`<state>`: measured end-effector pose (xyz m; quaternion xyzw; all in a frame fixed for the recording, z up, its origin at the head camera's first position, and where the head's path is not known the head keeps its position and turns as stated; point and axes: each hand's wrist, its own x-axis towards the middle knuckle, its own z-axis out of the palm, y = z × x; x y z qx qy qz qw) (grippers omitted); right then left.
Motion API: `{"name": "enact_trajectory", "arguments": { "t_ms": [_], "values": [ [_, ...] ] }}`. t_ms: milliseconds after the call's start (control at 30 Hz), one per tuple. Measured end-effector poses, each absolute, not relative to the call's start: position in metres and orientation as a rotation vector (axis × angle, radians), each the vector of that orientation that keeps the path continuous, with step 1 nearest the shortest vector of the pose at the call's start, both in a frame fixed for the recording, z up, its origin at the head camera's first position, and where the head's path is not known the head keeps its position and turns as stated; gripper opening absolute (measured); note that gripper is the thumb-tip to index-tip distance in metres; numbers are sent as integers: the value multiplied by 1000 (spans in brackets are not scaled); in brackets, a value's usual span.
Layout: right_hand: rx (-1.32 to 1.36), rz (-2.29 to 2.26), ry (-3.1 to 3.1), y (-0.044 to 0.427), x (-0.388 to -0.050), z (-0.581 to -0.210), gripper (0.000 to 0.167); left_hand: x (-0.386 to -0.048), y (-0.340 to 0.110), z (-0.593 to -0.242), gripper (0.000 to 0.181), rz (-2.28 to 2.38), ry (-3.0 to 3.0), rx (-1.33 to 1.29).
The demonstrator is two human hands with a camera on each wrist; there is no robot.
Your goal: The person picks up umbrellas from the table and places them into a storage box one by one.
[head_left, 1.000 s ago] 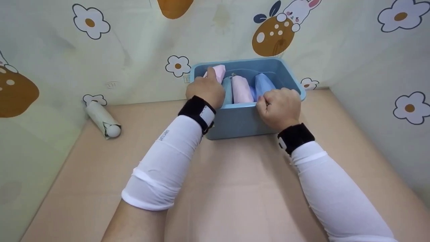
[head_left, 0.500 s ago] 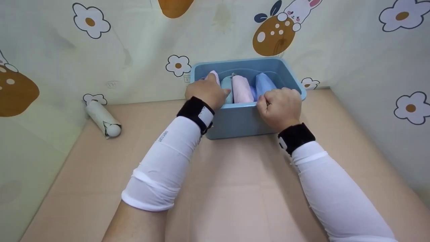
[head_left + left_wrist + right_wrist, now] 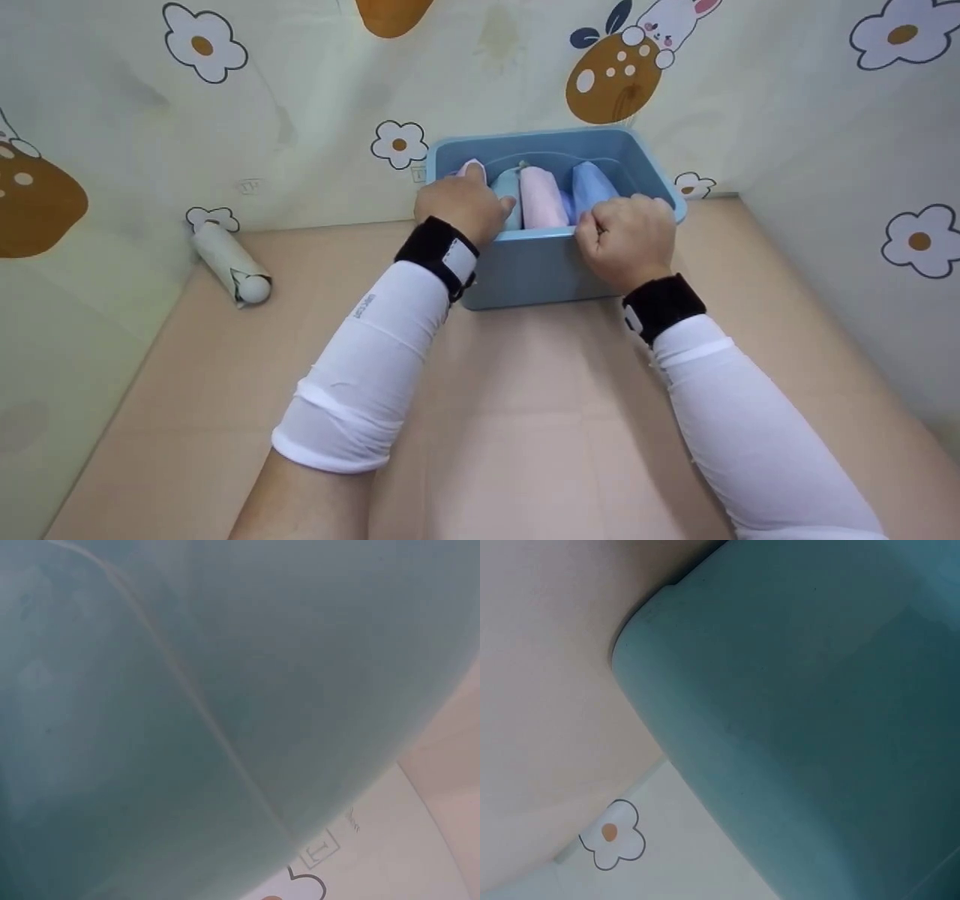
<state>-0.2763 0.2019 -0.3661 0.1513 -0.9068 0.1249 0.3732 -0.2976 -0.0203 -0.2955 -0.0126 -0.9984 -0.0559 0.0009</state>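
Note:
A blue plastic bin (image 3: pixel 536 270) stands against the back wall, holding several rolled bundles. Visible inside are a teal roll (image 3: pixel 508 191), a pale pink roll (image 3: pixel 543 199) and a blue roll (image 3: pixel 592 184). My left hand (image 3: pixel 459 206) reaches over the bin's left front corner, its index finger touching another pink bundle (image 3: pixel 474 166); its thumb is held apart, and its other fingers are hidden. With curled fingers, my right hand (image 3: pixel 630 238) grips the front rim near the right corner. Both wrist views show mostly the bin's wall (image 3: pixel 225 690), without the hands.
A pale green roll (image 3: pixel 229 262) with a white rounded end lies at the left, near the back wall. Patterned sheeting (image 3: pixel 315 90) covers the walls behind and beside the beige tabletop (image 3: pixel 510 420).
The pink bundle under my left hand has sunk lower into the bin, and the left thumb has come out to the right. My right hand stays on the rim.

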Motion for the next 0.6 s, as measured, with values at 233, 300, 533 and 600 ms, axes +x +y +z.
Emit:
{"name": "enact_trajectory", "arguments": {
  "t_ms": [233,300,533,600],
  "values": [
    [399,304,-2313,202,-277,-366,46,-297,-21,-296,79,-211,-3106,-72],
    [395,304,-2319,202,-277,-366,46,-297,-21,-296,77,-211,-3099,-71],
    [384,318,-2342,201,-275,-364,46,-298,-21,-297,75,-227,-3096,-55],
    [385,319,-2345,201,-275,-364,46,-298,-21,-296,75,-220,-3099,-50]
  ]
}}
